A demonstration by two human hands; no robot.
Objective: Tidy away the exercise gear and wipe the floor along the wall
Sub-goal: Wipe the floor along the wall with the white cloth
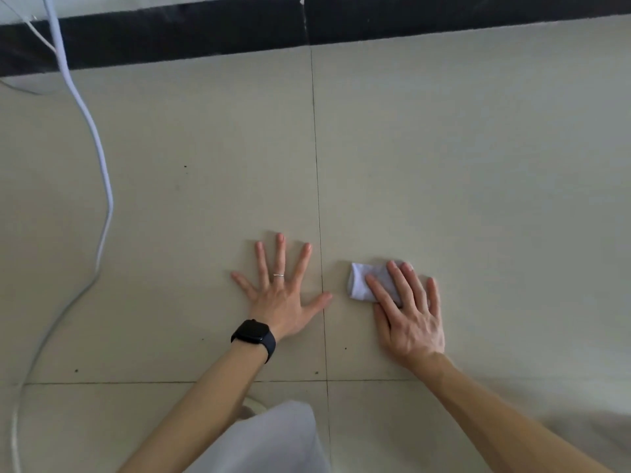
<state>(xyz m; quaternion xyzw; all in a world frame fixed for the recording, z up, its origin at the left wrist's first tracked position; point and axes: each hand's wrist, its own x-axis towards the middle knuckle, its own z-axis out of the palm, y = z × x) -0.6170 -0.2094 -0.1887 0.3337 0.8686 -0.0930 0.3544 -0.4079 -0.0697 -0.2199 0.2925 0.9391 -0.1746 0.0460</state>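
Note:
My right hand [408,312] lies flat on a small folded white cloth [362,281] and presses it against the beige floor tiles [478,165]. The cloth's left part sticks out from under my fingers. My left hand [280,291] rests palm down on the floor with its fingers spread, just left of a tile joint, and holds nothing. It wears a ring, and a black watch sits on its wrist. No exercise gear is in view.
A black skirting strip [187,39] runs along the wall at the top. A white cable [102,172] hangs from the top left and trails down the left side of the floor. My knee in light cloth [273,438] is at the bottom middle.

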